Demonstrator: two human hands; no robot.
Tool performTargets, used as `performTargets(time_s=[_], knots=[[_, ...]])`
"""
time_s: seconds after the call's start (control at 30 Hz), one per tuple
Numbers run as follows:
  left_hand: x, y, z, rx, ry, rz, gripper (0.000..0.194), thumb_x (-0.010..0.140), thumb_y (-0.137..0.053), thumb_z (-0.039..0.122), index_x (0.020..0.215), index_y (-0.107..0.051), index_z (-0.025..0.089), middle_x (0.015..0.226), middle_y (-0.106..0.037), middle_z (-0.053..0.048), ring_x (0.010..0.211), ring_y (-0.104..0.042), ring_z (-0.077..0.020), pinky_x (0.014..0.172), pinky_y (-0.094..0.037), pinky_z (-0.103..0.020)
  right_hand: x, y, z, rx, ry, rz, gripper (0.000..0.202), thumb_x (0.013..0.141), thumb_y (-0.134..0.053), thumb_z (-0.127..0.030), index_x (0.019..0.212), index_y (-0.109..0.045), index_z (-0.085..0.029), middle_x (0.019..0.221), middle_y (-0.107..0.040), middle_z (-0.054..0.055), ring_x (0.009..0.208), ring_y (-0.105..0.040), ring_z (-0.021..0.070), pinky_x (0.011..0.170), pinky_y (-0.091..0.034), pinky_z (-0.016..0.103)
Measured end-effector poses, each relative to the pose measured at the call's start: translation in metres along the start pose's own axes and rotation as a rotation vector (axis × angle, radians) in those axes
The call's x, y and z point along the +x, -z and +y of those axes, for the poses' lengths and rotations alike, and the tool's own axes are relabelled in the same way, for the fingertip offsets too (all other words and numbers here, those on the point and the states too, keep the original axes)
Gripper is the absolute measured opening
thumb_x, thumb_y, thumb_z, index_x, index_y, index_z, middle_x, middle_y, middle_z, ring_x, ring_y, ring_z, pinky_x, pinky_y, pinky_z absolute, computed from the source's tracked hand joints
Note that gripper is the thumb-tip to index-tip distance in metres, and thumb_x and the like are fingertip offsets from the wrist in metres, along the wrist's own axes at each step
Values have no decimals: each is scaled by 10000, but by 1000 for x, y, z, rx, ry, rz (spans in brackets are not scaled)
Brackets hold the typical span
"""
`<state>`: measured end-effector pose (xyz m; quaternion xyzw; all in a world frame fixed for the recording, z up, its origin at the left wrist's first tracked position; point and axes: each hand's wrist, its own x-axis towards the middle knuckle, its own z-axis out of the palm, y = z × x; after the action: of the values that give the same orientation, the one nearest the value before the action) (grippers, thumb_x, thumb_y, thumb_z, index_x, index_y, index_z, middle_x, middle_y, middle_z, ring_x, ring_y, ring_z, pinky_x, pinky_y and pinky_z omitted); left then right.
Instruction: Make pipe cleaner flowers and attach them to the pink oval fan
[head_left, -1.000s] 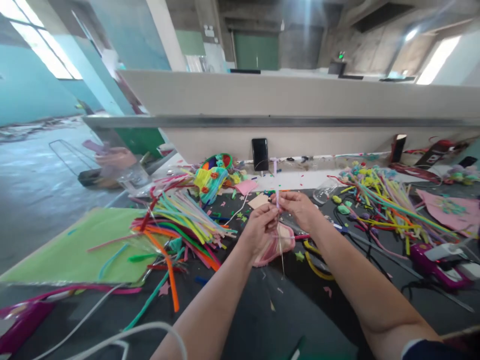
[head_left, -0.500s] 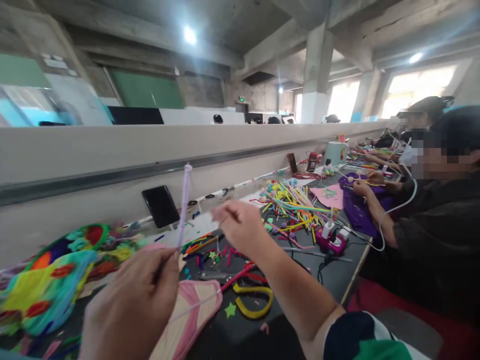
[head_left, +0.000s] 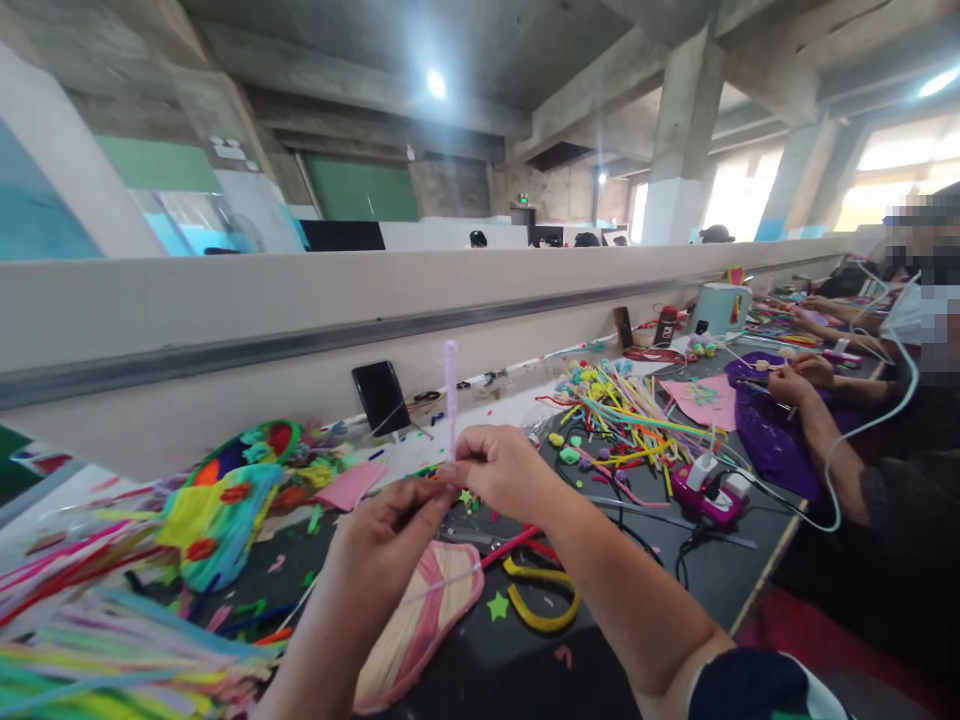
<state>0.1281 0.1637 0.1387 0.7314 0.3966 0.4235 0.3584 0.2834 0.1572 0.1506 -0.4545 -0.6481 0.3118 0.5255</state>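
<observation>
I hold a thin, fuzzy lilac pipe cleaner upright above the middle of the dark worktop. My right hand pinches it shut at the base, and my left hand closes on the lower end just beneath. I judge the work early: the stem is straight, unbent and joined to nothing. Under my hands lies a pink and cream fan-shaped felt piece, with yellow-handled scissors just beside it toward the near edge.
</observation>
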Motion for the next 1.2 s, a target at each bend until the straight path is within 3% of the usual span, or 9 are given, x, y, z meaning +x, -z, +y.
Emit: performTargets(time_s=[0.17, 0.3, 0.4, 0.53, 0.63, 0.77, 0.87, 1.03, 1.2], knots=[[-9, -4, 12, -711, 389, -265, 267, 609, -758, 339, 658, -584, 143, 471, -379, 62, 381, -224, -13, 386, -133, -160, 3, 8, 6, 531, -19, -311, 386, 599, -753, -487, 643, -559, -157, 627, -561, -12, 558, -478, 90, 539, -360, 218], [-11, -17, 15, -880, 459, -291, 301, 563, -769, 298, 632, -524, 137, 514, -399, 61, 370, -206, 5, 363, -129, -150, 9, 12, 19, 643, -66, -425, 442, 542, -766, -539, 634, -566, -155, 589, -545, -18, 489, -440, 77, 482, -341, 216], [-3, -19, 4, -648, 311, -81, 292, 610, -735, 347, 613, -524, 145, 457, -345, 76, 370, -212, -17, 371, -141, -161, 13, 9, 22, 377, -94, -265, 345, 677, -687, -493, 677, -600, -159, 544, -514, -36, 465, -403, 73, 463, -307, 207], [7, -12, -13, 29, 35, 113, 203, 697, -633, 340, 602, -567, 173, 470, -447, 39, 446, -374, -93, 445, -263, -208, 15, -5, 24, -82, -57, 84, 188, 731, -661, -349, 689, -641, -167, 560, -549, -32, 543, -461, 92, 523, -327, 210], [7, -12, -17, 434, -149, 206, 165, 747, -547, 280, 616, -584, 187, 594, -570, -1, 582, -502, -141, 553, -336, -233, 17, -14, 30, -230, -49, 91, 171, 732, -658, -332, 677, -644, -170, 577, -567, -27, 565, -481, 99, 543, -326, 220], [4, -14, -15, 537, -201, 227, 156, 768, -493, 235, 655, -588, 184, 674, -591, -26, 665, -527, -163, 619, -348, -257, 17, -15, 32, -247, -48, 92, 191, 713, -677, -343, 657, -623, -169, 571, -547, -31, 568, -474, 100, 546, -319, 223], [3, -11, -12, 250, -73, 147, 177, 742, -562, 275, 599, -555, 171, 567, -501, 6, 556, -443, -120, 536, -311, -231, 15, -10, 24, -119, -60, 41, 201, 704, -681, -313, 613, -581, -163, 529, -500, -44, 538, -418, 90, 527, -298, 221], [2, -10, -8, -625, 260, -131, 266, 687, -696, 330, 626, -509, 150, 434, -312, 83, 372, -210, -27, 389, -133, -178, 13, -1, 19, 431, -112, -179, 328, 660, -713, -438, 625, -545, -158, 526, -493, -50, 465, -354, 67, 481, -257, 220], [-5, -23, -2, -953, 350, -258, 274, 644, -722, 288, 659, -491, 142, 515, -367, 77, 361, -206, 1, 367, -110, -158, 15, -2, 36, 765, -42, -328, 365, 629, -747, -453, 632, -556, -142, 580, -500, -36, 441, -333, 40, 445, -221, 204]])
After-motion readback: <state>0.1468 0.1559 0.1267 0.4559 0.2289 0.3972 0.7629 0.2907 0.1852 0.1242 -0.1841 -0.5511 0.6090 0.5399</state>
